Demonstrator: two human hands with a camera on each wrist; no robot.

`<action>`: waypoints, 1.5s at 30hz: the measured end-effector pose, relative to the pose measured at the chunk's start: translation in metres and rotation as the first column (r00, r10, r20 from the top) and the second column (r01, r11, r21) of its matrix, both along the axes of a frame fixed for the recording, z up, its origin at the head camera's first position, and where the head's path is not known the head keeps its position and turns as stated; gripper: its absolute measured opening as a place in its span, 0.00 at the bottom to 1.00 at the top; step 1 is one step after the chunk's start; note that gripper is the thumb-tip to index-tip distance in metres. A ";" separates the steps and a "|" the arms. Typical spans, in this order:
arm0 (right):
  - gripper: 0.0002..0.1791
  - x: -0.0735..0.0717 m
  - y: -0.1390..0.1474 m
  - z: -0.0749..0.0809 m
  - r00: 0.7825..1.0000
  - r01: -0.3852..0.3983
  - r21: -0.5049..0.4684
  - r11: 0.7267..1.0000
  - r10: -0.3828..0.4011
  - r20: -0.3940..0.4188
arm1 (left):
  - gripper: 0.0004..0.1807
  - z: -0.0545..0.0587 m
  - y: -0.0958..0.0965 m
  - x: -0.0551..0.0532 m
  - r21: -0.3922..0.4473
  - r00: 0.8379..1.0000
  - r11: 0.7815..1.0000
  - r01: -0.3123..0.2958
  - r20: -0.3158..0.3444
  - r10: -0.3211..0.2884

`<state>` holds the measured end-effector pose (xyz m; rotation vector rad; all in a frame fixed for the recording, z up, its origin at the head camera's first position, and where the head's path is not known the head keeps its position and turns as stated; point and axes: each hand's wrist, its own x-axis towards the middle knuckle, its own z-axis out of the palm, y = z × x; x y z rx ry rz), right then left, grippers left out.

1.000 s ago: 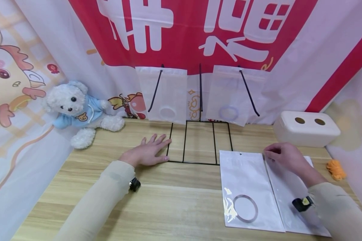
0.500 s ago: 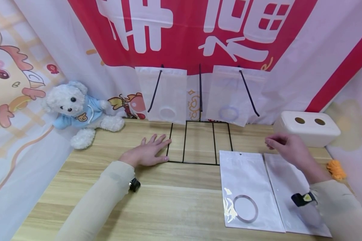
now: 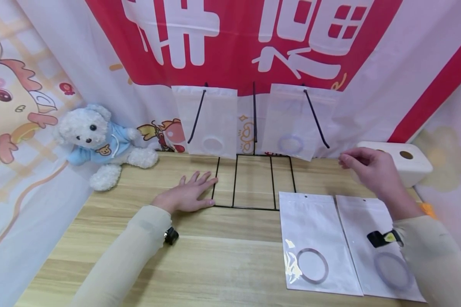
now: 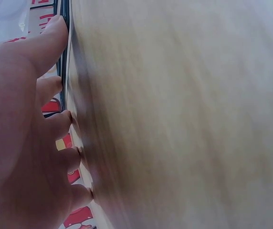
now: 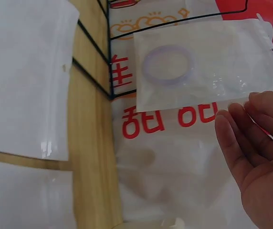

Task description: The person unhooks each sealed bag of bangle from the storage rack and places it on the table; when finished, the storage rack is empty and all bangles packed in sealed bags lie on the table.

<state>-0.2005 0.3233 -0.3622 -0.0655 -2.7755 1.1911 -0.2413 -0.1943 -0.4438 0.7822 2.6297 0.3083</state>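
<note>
My left hand (image 3: 190,194) lies on the wooden table with fingers spread, its fingertips at the left side of a black wire rack's base (image 3: 234,183). My right hand (image 3: 374,170) is raised, its fingers loosely bent with nothing visible between them. In the right wrist view it appears near the lower edge of a hanging zip bag (image 5: 232,62), but contact cannot be told. That bag (image 3: 292,119) holds a pale purple bangle and hangs on the right hook. Another zip bag (image 3: 211,115) with a whitish bangle hangs on the left hook. The middle hook (image 3: 255,115) carries no bag.
Two flat zip bags lie side by side at front right, one with a greyish bangle (image 3: 313,266), one with a purplish bangle (image 3: 393,270). A white box with holes (image 3: 416,164) stands behind my right hand. A plush bear (image 3: 103,140) sits at back left.
My right hand has risen from the top of the right flat bag towards the back, now beside the right hook's end and before the white box. My left hand stays put.
</note>
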 end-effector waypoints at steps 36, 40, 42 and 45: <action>0.32 -0.057 -0.029 0.076 0.982 0.093 -0.300 0.949 -0.137 -0.128 | 0.44 0.000 -0.002 0.001 -0.003 1.000 1.000 0.001 -0.014 -0.001; 0.33 -0.063 -0.034 0.079 0.984 0.101 -0.319 0.942 -0.142 -0.109 | 0.44 -0.001 -0.001 0.000 -0.001 1.000 1.000 0.003 -0.019 -0.003; 0.33 -0.065 -0.036 0.081 0.984 0.106 -0.318 0.942 -0.145 -0.103 | 0.45 -0.001 -0.001 -0.001 -0.001 1.000 1.000 0.004 -0.019 -0.004; 0.33 -0.066 -0.038 0.083 0.984 0.113 -0.303 0.946 -0.148 -0.096 | 0.45 -0.001 -0.001 -0.001 -0.002 1.000 1.000 0.005 -0.019 -0.006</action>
